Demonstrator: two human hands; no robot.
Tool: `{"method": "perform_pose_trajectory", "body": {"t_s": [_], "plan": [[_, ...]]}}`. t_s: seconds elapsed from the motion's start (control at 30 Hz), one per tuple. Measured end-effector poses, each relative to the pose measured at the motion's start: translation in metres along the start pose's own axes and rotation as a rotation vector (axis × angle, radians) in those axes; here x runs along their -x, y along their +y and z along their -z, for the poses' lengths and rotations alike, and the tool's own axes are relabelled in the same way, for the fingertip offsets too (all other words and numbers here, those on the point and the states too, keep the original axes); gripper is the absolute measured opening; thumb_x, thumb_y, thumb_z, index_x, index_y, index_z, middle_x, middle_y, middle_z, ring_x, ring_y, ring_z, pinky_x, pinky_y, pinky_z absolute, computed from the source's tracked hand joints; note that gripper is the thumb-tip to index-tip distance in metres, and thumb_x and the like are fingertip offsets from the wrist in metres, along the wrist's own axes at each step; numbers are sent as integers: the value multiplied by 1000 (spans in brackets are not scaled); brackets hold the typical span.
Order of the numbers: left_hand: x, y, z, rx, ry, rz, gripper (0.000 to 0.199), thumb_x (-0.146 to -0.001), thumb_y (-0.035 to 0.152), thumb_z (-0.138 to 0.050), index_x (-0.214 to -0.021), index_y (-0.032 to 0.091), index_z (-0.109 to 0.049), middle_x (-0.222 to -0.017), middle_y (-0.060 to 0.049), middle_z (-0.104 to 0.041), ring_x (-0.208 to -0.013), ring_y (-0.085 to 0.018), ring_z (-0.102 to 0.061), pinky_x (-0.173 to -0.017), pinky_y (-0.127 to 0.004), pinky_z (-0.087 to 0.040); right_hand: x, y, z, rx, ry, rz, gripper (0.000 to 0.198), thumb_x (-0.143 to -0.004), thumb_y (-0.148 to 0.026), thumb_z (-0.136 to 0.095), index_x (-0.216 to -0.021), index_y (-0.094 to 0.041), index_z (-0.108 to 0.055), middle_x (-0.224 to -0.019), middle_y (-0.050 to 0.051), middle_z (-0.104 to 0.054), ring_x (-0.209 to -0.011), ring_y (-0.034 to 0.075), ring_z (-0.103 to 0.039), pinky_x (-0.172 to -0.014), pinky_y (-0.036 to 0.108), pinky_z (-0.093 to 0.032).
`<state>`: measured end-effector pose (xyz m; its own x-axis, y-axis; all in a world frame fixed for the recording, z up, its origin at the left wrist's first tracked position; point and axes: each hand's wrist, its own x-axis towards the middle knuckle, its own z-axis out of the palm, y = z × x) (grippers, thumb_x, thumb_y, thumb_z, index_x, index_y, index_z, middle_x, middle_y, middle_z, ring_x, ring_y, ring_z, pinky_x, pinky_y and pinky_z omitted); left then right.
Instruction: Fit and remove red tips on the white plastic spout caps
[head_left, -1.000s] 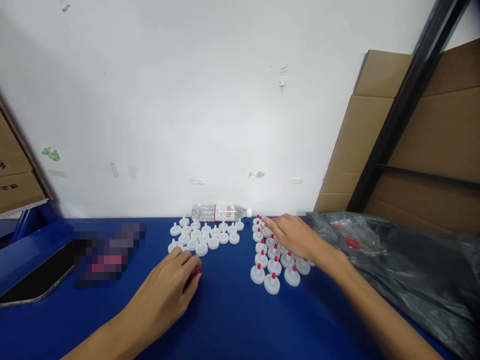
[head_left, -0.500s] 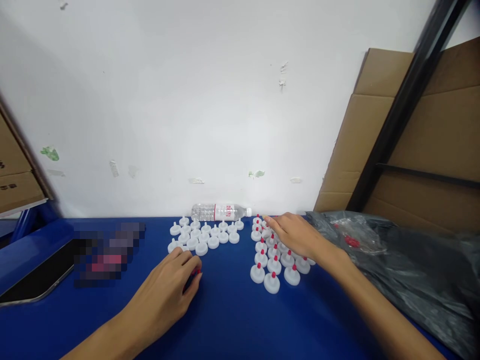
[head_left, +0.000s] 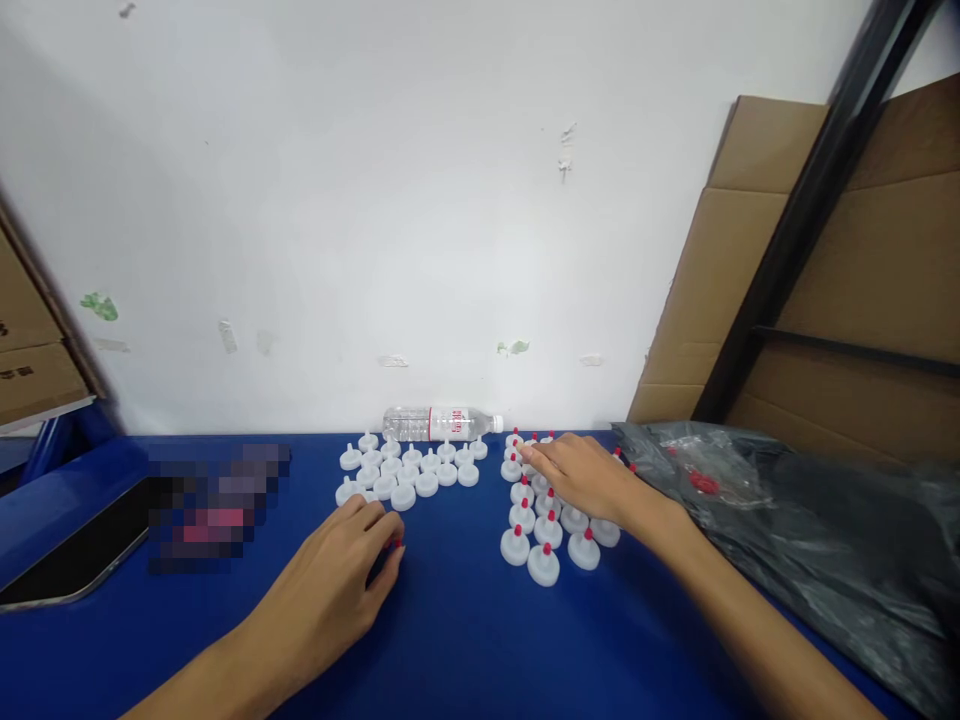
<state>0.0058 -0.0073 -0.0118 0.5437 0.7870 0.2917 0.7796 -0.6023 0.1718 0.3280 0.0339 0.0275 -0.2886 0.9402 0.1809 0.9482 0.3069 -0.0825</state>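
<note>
Right hand (head_left: 589,474) over red-tipped caps (head_left: 548,532), bottle (head_left: 441,425) nearby

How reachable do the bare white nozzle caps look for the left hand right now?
Probably yes. The left hand is at the near edge of the bare white nozzle caps, and nothing visible stands between. A red piece at its fingertips may hinder a fresh grip.
</note>
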Motion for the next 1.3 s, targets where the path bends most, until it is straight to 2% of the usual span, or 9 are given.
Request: {"method": "perform_pose_trajectory", "body": {"t_s": [0.2, 0.6, 0.7, 0.83, 0.97, 1.03, 1.2, 1.3], "plan": [[-1, -1, -1, 4, 12, -8, 21, -100, 23, -43, -90, 21, -61, -92, -5, -66, -90, -25, -58, -80, -38, -47, 1, -1, 0, 8, -26, 11, 61, -109, -52, -22, -82, -23, -68, -68, 3, -68, -68, 22, -63, -62, 32, -31], [-1, -1, -1, 10, 43, -25, 21, -101, 23, -44, -88, 22, -61, -91, -5, -66, -88, -24, -58, -77, -37, -47, 0, -1, -4, 1, -5, 45, 51, -108, -49, -30, -92, -25, -72, -79, 4, -73, -77, 24, -67, -69, 31, -36], [-1, 0, 0, 12, 31, -15, 20, -101, 23, -44, -90, 22, -60, -92, -5, -66, -89, -25, -58, -78, -37, -47, 1, -1, 2, -27, 37, 22, 50, -108, -48, -31, -92, -25, -73, -78, 4, -73, -73, 23, -66, -68, 31, -36], [-1, 0, 0, 8, 28, -15, 21, -101, 23, -42, -91, 22, -60, -92, -5, -66, -90, -25, -58, -80, -38, -46, 4, 1, 16, -111, 101, -12, 50, -108, -48, -31, -90, -24, -70, -71, 4, -69, -66, 23, -63, -65, 31, -35], [-1, 0, 0, 14, 38, -13, 20, -101, 24, -42, -91, 23, -59, -92, -5, -66, -89, -24, -59, -80, -37, -47, 4, 3, 24, -268, 147, -44, 38, -106, -50, -37, -110, -28, -68, -89, 3, -76, -81, 24, -69, -73, 32, -41], [-1, -1, -1, 12, 43, -16, 21, -101, 24, -41, -91, 23, -59, -92, -5, -66, -89, -24, -59, -80, -37, -47, 4, 3, 25, -358, 162, -67, 35, -103, -54, -42, -116, -29, -65, -98, 3, -77, -83, 23, -70, -74, 31, -45], [-1, -1, -1, 25, 42, -13, 21, -101, 25, -42, -91, 23, -59, -92, -5, -65, -90, -25, -59, -79, -37, -47, 1, 3, 20, -526, 166, -134, 32, -95, -55, -54, -110, -26, -58, -88, 1, -76, -75, 21, -70, -64, 29, -47], [-2, -1, -1, 29, 40, -14, 20, -101, 25, -42, -91, 23, -59, -92, -4, -65, -89, -25, -59, -79, -37, -47, 0, 4, 16, -559, 171, -180, 32, -93, -49, -58, -113, -25, -57, -92, 4, -76, -77, 21, -71, -63, 29, -48]]}}
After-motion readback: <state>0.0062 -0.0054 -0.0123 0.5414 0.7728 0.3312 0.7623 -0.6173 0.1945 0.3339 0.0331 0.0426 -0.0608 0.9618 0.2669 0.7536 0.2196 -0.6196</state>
